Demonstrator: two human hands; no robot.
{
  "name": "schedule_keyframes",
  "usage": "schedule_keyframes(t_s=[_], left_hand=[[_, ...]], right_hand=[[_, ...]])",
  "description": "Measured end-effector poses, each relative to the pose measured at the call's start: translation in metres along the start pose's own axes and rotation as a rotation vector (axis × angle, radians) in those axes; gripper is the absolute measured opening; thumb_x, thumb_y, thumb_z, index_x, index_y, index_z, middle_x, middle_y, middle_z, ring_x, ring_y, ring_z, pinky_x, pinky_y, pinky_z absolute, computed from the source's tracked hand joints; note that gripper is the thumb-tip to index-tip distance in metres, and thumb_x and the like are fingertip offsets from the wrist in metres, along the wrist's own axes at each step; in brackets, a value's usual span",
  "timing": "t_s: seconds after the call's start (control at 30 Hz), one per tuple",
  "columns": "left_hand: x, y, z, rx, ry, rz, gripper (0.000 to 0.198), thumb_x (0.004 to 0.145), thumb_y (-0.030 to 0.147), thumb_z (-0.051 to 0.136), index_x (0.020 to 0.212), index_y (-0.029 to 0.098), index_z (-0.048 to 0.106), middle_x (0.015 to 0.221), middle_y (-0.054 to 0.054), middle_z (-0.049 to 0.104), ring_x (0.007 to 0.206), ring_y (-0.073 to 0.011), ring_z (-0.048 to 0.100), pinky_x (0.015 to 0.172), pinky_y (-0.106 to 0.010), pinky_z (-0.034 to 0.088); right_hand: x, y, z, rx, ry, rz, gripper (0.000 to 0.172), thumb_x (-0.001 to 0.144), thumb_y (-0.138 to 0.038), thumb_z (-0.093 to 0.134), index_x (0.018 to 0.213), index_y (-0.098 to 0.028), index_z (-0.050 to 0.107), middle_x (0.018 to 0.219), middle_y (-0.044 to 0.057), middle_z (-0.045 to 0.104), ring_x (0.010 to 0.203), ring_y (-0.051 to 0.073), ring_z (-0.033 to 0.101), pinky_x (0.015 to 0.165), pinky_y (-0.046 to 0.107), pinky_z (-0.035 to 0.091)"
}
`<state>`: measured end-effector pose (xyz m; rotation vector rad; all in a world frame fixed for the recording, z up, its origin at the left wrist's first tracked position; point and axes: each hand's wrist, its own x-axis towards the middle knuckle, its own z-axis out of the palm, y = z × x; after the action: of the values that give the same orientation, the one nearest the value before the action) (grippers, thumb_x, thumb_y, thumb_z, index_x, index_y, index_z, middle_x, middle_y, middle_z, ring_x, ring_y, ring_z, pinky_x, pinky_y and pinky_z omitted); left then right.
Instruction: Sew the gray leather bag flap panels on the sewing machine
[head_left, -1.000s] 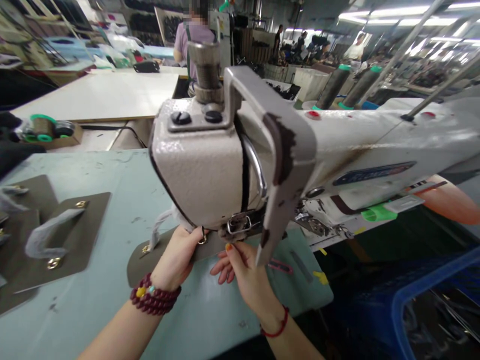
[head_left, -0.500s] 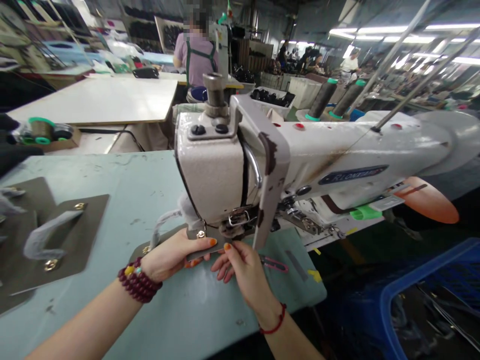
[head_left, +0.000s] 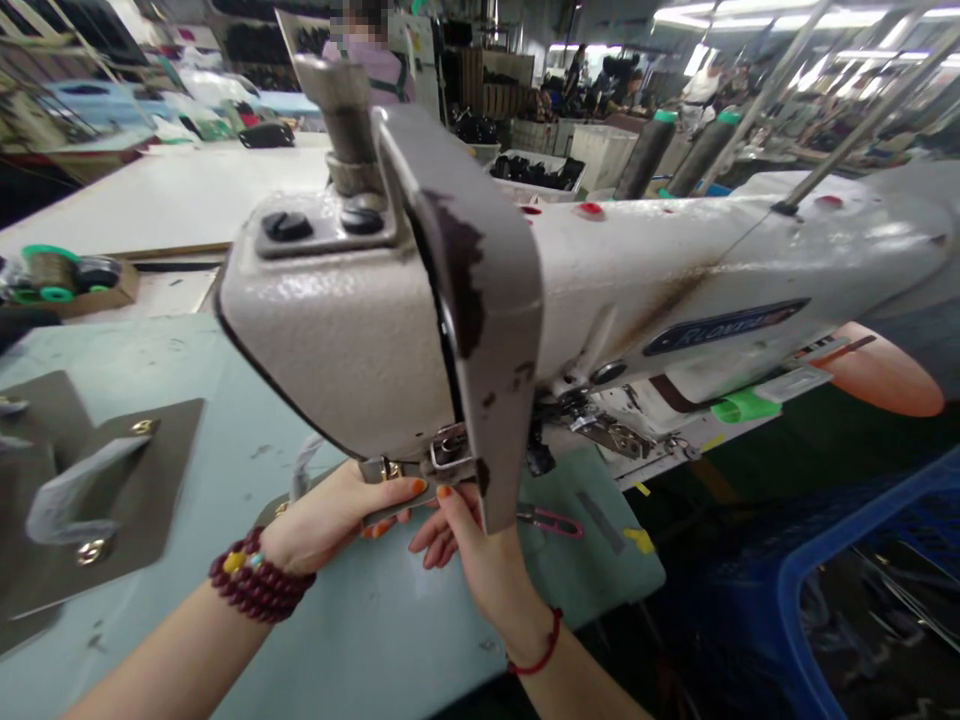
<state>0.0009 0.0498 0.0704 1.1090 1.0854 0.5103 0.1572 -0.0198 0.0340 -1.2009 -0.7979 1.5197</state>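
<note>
alignment, or slow feeding, of a stiff grey-brown flat panel [head_left: 411, 503] at the stitching end of a white-enamelled sewing machine [head_left: 337, 350] is judged to be the step in hand. the panel is held over the smooth pale-green table [head_left: 360, 640], just beneath the machine's head, and its far part is hidden there. it is pinched by the left hand [head_left: 345, 515], with the thumb laid on top and the fingers tucked below. a small gold-coloured metal fitting [head_left: 386, 467] can be seen on it just beside that thumb, and a handle wrapped in clear film [head_left: 306, 465] is shown farther left, behind the wrist. the right hand [head_left: 472, 540] is brought to the near edge with the thumb tip touching it and the other fingers loosely curled; whether the edge is pinched there cannot be told, as the hand is partly covered by a chipped grey metal bracket [head_left: 495, 350]. the needle is hidden too, so it cannot be told whether stitches are being laid.

for the next move, the edge should be held flat and guided evenly by both hands, it is judged, with the fitting steered clear of the presser foot and the fingertips set well apart from the needle.
</note>
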Motion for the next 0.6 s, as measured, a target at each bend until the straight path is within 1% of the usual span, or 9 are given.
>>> schedule_keyframes(t_s=[0.13,0.27,0.37,0.47,0.6], left_hand=[[0.002,-0.002,-0.003,0.029,0.027,0.018,0.027,0.072,0.042,0.077,0.071,0.016,0.071,0.058,-0.001,0.06,0.049,-0.0101,0.046,0.045,-0.02,0.034],[0.003,-0.002,-0.005,0.06,0.029,0.01,0.03,0.075,0.045,0.075,0.072,0.015,0.069,0.06,0.0,0.059,0.051,-0.0096,0.043,0.045,-0.02,0.034],[0.005,-0.003,-0.007,0.054,0.021,0.044,0.03,0.075,0.044,0.074,0.073,0.015,0.068,0.06,0.0,0.057,0.052,-0.0101,0.044,0.044,-0.019,0.033],[0.006,-0.006,-0.007,0.043,0.017,0.064,0.029,0.076,0.044,0.074,0.075,0.015,0.068,0.06,0.0,0.057,0.051,-0.009,0.042,0.043,-0.019,0.032],[0.007,-0.011,-0.007,0.025,0.027,0.039,0.032,0.075,0.045,0.075,0.071,0.015,0.064,0.057,0.002,0.057,0.049,-0.0081,0.041,0.043,-0.018,0.032]], right_hand=[[0.002,-0.001,0.007,0.012,0.028,0.019,0.063,0.085,-0.071,0.049,0.069,-0.012,0.064,0.059,0.008,0.069,0.04,0.008,0.055,0.041,0.016,0.039],[0.004,-0.002,0.015,-0.002,0.058,0.034,0.064,0.087,-0.07,0.045,0.066,-0.013,0.063,0.059,0.009,0.07,0.04,0.008,0.056,0.04,0.016,0.038],[0.005,-0.002,0.02,-0.015,0.088,0.033,0.062,0.086,-0.069,0.045,0.064,-0.014,0.061,0.058,0.008,0.069,0.039,0.009,0.056,0.039,0.016,0.037],[0.006,-0.004,0.024,-0.042,0.121,0.034,0.058,0.087,-0.064,0.047,0.062,-0.014,0.061,0.058,0.008,0.069,0.039,0.009,0.057,0.039,0.016,0.039],[0.004,-0.008,0.027,-0.075,0.152,0.025,0.051,0.091,-0.051,0.045,0.06,-0.013,0.062,0.055,0.007,0.068,0.039,0.008,0.057,0.041,0.014,0.041]])
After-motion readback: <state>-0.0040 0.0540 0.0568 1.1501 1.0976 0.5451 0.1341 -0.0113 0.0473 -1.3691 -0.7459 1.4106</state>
